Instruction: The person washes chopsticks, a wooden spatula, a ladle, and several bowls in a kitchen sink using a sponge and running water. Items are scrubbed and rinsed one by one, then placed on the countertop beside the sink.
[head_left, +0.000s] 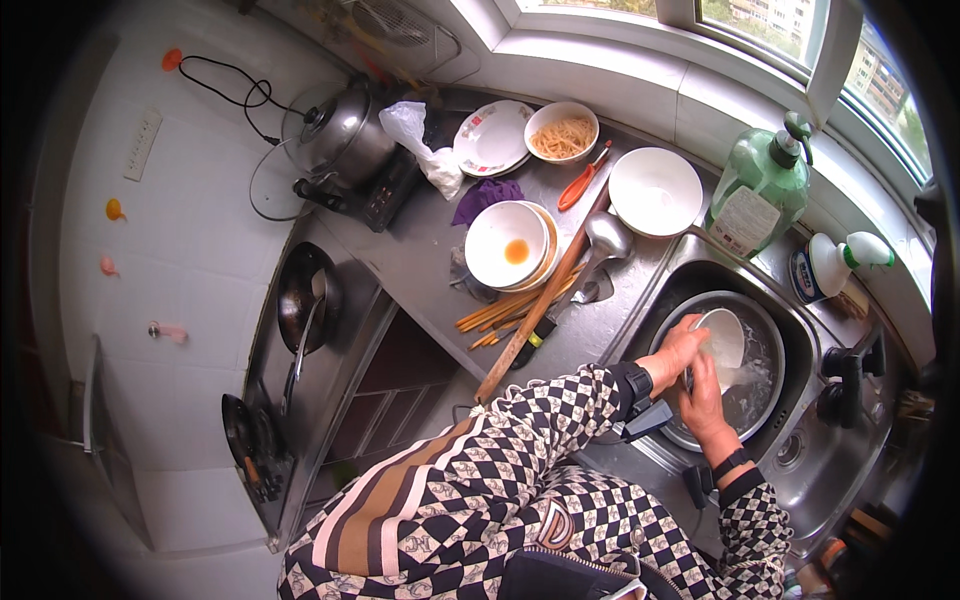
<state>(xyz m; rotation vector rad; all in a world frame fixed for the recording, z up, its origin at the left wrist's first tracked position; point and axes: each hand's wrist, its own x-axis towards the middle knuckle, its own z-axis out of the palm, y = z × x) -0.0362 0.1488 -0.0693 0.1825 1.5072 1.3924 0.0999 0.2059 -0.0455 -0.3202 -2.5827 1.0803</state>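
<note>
A white bowl (726, 339) is held tilted over a round metal basin (778, 375) in the sink. My left hand (672, 351) grips its near left edge. Just below, my right hand (703, 397) has its fingers against the bowl's lower side, and some fingertips are hidden. A pale, blurred streak beneath the bowl looks like water falling into the basin. Cloudy water with a little foam lies in the basin. Dark straps circle both wrists.
Left of the sink lie a ladle (609, 236), a long wooden stick (517, 360), chopsticks (491, 313), stacked bowls (495, 244) and an orange peeler (577, 187). Behind stand a white bowl (655, 191), a noodle bowl (562, 120) and a green pump bottle (761, 176). The black faucet (844, 375) is at right.
</note>
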